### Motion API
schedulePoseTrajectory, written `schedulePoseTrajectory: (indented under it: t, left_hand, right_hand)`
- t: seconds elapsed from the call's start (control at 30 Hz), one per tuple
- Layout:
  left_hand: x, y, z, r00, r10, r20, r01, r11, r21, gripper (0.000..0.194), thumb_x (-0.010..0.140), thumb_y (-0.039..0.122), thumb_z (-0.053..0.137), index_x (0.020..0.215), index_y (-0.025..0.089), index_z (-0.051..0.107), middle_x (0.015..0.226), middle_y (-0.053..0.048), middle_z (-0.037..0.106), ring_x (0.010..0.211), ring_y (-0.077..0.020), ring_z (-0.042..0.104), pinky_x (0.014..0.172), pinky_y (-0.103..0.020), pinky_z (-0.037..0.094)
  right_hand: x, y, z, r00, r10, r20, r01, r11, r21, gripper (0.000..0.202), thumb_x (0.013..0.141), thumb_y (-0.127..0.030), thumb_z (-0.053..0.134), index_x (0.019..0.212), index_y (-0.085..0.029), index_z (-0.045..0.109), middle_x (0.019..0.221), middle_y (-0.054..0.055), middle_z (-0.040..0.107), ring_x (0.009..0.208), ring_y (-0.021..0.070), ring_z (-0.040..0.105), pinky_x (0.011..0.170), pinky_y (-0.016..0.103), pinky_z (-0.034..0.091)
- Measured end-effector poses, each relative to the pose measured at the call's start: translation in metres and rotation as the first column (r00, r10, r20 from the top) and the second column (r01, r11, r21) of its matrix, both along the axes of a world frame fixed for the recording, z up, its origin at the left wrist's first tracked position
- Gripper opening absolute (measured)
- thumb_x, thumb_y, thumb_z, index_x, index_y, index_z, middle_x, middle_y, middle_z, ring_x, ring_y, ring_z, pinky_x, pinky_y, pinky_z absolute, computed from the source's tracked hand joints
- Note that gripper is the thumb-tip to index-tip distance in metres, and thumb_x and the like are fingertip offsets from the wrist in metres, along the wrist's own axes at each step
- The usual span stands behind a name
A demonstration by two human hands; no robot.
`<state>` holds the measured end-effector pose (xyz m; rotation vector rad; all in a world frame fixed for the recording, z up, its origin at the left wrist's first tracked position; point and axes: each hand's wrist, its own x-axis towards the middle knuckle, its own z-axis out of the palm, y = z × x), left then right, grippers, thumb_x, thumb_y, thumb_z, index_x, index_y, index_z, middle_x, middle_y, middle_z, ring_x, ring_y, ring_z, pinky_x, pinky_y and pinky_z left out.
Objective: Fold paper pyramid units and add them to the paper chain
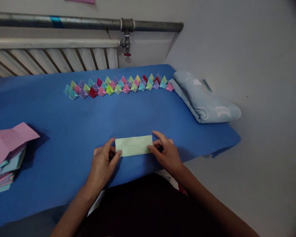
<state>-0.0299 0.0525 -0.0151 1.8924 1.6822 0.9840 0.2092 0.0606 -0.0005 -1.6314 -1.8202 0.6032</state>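
Observation:
A pale green paper strip [134,145], folded into a long rectangle, is held just above the blue surface near its front edge. My left hand [104,161] pinches its left end, with the thumb on the lower left corner and the index finger at the upper left corner. At the right end, my right hand [165,152] grips the paper with its thumb on the front face, while its index finger reaches past the upper right corner. The other fingers of both hands are curled and partly hidden behind the paper.
Rows of small folded paper shapes [110,89] in many colours stand along the back of the blue table [84,118]. A pile of coloured paper [7,148] lies at the left. At the right sits a folded light blue cloth [207,102], beside the wall.

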Motion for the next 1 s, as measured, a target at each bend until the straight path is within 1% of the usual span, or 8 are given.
schedulePoseTrajectory:
  t: [0.17, 0.27, 0.4, 0.47, 0.53, 0.7, 0.83, 1.0]
  left_hand:
    - [0.0, 0.0, 0.001, 0.986, 0.004, -0.169, 0.002, 0.999, 0.032, 0.05, 0.084, 0.031, 0.059, 0.132, 0.02, 0.05, 0.074, 0.0, 0.065, 0.069, -0.0202, 0.059, 0.087, -0.043, 0.041]
    - [0.003, -0.001, 0.006, 0.941, 0.021, -0.339, 0.022, 0.992, 0.123, 0.042, 0.086, 0.026, 0.056, 0.128, 0.019, 0.055, 0.092, -0.009, 0.066, 0.084, -0.0259, 0.058, 0.085, -0.046, 0.042]
    - [0.015, -0.002, 0.006, 0.881, -0.209, -0.424, 0.315, 0.928, 0.197, 0.04, 0.09, 0.009, 0.045, 0.12, 0.027, 0.063, 0.124, -0.012, 0.061, 0.11, -0.0304, 0.052, 0.088, -0.046, 0.042]
    - [0.021, -0.004, 0.003, 0.828, -0.355, -0.434, 0.469, 0.863, 0.188, 0.043, 0.091, 0.007, 0.041, 0.122, 0.028, 0.062, 0.125, -0.011, 0.062, 0.111, -0.0283, 0.053, 0.088, -0.044, 0.044]
    - [0.025, -0.008, 0.001, 0.79, -0.394, -0.47, 0.52, 0.837, 0.171, 0.042, 0.091, 0.007, 0.041, 0.124, 0.024, 0.06, 0.124, -0.012, 0.063, 0.109, -0.0274, 0.055, 0.088, -0.043, 0.044]
    - [0.019, -0.021, 0.006, 0.736, -0.345, -0.583, 0.507, 0.851, 0.136, 0.041, 0.088, 0.004, 0.042, 0.123, 0.015, 0.059, 0.125, -0.014, 0.063, 0.109, -0.0293, 0.057, 0.088, -0.044, 0.044]
    - [0.011, -0.031, 0.009, 0.767, -0.274, -0.581, 0.422, 0.897, 0.134, 0.038, 0.091, 0.007, 0.041, 0.121, 0.017, 0.06, 0.124, -0.013, 0.064, 0.109, -0.0296, 0.057, 0.088, -0.045, 0.042]
    - [0.008, -0.034, 0.006, 0.813, -0.233, -0.533, 0.376, 0.91, 0.176, 0.03, 0.093, 0.011, 0.043, 0.116, 0.016, 0.061, 0.119, -0.013, 0.066, 0.105, -0.0287, 0.058, 0.087, -0.045, 0.042]
  right_hand:
    - [-0.005, 0.006, 0.001, 0.996, -0.001, 0.091, 0.002, 1.0, -0.009, 0.043, 0.083, -0.027, 0.058, 0.126, -0.024, 0.055, 0.075, -0.001, 0.068, 0.075, 0.0204, 0.061, 0.089, 0.044, 0.038]
    - [-0.005, 0.007, 0.0, 0.988, 0.019, 0.152, -0.02, 1.0, 0.006, 0.038, 0.083, -0.026, 0.056, 0.122, -0.023, 0.058, 0.078, 0.001, 0.068, 0.078, 0.0217, 0.061, 0.086, 0.044, 0.038]
    - [-0.004, 0.005, -0.002, 0.978, 0.041, 0.207, -0.055, 0.996, 0.063, 0.031, 0.086, -0.027, 0.054, 0.115, -0.024, 0.061, 0.088, 0.005, 0.069, 0.085, 0.0246, 0.061, 0.084, 0.044, 0.038]
    - [-0.004, 0.005, -0.002, 0.973, 0.044, 0.228, -0.065, 0.994, 0.084, 0.03, 0.086, -0.028, 0.054, 0.116, -0.024, 0.061, 0.097, 0.008, 0.068, 0.092, 0.0264, 0.061, 0.085, 0.045, 0.039]
    - [-0.003, 0.006, -0.001, 0.964, 0.047, 0.261, -0.07, 0.994, 0.079, 0.033, 0.086, -0.027, 0.054, 0.118, -0.023, 0.061, 0.108, 0.011, 0.066, 0.101, 0.0289, 0.058, 0.087, 0.047, 0.039]
    - [-0.004, 0.023, 0.008, 0.927, 0.175, 0.331, -0.186, 0.983, 0.001, 0.047, 0.079, -0.018, 0.055, 0.125, -0.019, 0.057, 0.123, 0.013, 0.061, 0.111, 0.0304, 0.054, 0.091, 0.047, 0.041]
    - [-0.009, 0.041, 0.025, 0.878, 0.346, 0.331, -0.307, 0.937, -0.165, 0.053, 0.075, -0.016, 0.054, 0.128, -0.014, 0.055, 0.119, 0.013, 0.063, 0.106, 0.0263, 0.058, 0.091, 0.039, 0.043]
    - [-0.01, 0.054, 0.04, 0.894, 0.388, 0.224, -0.3, 0.89, -0.344, 0.04, 0.073, -0.019, 0.056, 0.113, -0.018, 0.064, 0.088, 0.005, 0.068, 0.075, 0.0189, 0.06, 0.066, 0.028, 0.043]
